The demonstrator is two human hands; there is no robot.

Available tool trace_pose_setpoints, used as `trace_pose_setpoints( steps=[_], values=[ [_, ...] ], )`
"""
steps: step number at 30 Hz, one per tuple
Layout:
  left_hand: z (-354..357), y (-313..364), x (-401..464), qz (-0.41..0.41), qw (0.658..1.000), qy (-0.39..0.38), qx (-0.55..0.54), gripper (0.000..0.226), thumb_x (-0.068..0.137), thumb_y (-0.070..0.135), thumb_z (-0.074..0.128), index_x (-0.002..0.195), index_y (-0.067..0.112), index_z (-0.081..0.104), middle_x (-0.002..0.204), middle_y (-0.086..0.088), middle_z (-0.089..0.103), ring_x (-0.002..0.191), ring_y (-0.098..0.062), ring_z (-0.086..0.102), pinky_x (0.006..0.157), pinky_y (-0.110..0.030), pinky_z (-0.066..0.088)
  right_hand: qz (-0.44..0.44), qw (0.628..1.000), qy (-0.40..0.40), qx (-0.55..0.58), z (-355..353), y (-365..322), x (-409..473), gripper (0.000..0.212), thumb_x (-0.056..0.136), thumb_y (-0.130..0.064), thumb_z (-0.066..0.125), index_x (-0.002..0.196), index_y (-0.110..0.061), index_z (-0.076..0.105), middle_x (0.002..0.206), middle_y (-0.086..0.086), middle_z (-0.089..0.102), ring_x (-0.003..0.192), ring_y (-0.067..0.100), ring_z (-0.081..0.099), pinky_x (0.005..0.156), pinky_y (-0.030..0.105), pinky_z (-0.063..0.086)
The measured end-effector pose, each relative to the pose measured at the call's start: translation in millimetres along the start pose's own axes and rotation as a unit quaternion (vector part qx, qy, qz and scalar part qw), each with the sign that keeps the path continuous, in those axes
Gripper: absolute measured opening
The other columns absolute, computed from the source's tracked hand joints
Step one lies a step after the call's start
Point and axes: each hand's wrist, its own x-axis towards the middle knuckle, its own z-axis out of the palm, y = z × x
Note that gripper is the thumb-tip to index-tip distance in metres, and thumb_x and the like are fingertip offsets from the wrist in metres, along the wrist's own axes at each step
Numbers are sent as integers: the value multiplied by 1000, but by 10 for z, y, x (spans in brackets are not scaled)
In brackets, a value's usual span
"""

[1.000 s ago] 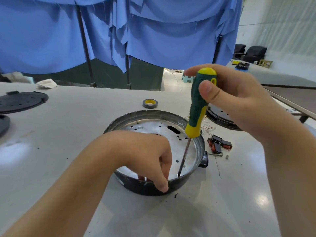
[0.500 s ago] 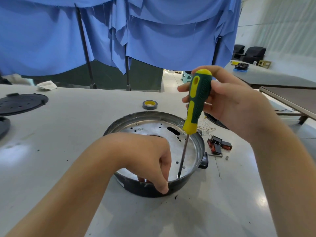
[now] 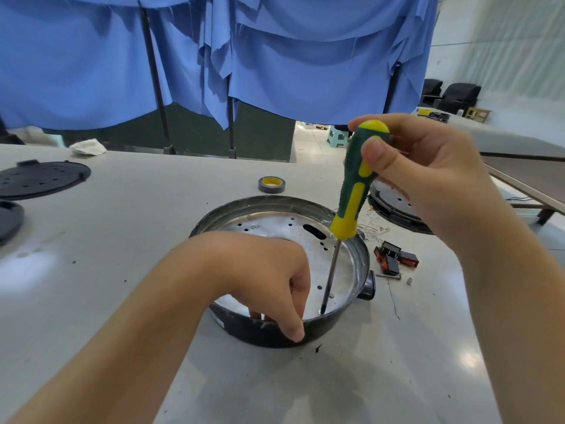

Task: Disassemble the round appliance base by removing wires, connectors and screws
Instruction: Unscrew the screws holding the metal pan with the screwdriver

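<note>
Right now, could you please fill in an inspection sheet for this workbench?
Surface: grey table, dark specks.
Job's things: round appliance base with perforated metal plate; screwdriver tip on a screw near the front rim.
Clutter: tape roll, red-black connectors, loose screws, black lids far left, second base behind the right hand.
Hands: left hand grips the base's rim; right hand holds the screwdriver handle.
Cables: thin loose wires beside the base.
Surroundings: blue curtain, dark chairs.
</note>
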Motion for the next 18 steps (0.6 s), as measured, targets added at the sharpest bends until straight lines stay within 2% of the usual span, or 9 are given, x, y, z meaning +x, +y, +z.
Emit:
trace_pose_setpoints(
  steps=[1,3,9,11,13,16,18],
  values=[
    [-1,0,1,1,1000,-2,-2,14,79,37,76,73,26,69,56,17,61,60,-1,59,58,-17,45,11,999,-23,46,-24,10,-4,30,80,-29,64,109,-22,66,97,6,73,94,18,71,79,21,55],
    [0,0,2,0,1000,-3,-3,14,79,37,76,75,25,70,59,15,62,63,-3,60,60,-20,46,28,987,-73,137,-48,41,-4,32,83,-24,61,114,-19,63,101,7,73,100,26,69,84,28,55],
    [3,-3,3,-4,1000,3,4,16,78,38,76,77,23,71,60,15,62,60,-2,59,55,-16,43,59,961,-108,246,-23,99,16,25,94,-12,45,112,-21,61,105,7,69,102,25,66,88,36,54],
    [3,-4,8,-6,1000,4,3,16,78,38,76,79,23,72,61,14,62,58,0,58,52,-13,42,72,966,-82,235,16,99,28,24,94,-11,43,108,-20,61,100,6,68,98,23,66,87,38,54],
    [6,-5,12,-7,1000,5,6,16,78,39,76,80,23,72,61,14,62,57,1,58,50,-11,41,60,982,-38,174,80,85,28,18,91,-18,50,104,-20,62,92,2,66,94,18,66,86,38,56],
    [7,-10,12,-8,1000,4,6,16,78,39,76,79,24,72,60,15,62,59,-1,59,54,-15,44,-8,999,-7,32,167,17,1,22,83,-31,67,104,-25,62,86,-7,60,85,6,61,81,26,54],
    [4,-8,13,-7,1000,0,2,15,78,38,76,77,24,71,58,16,62,59,-2,59,57,-18,45,-29,1000,11,0,172,-26,-14,28,77,-32,70,104,-26,64,85,-11,61,82,4,60,78,23,53]
  ],
)
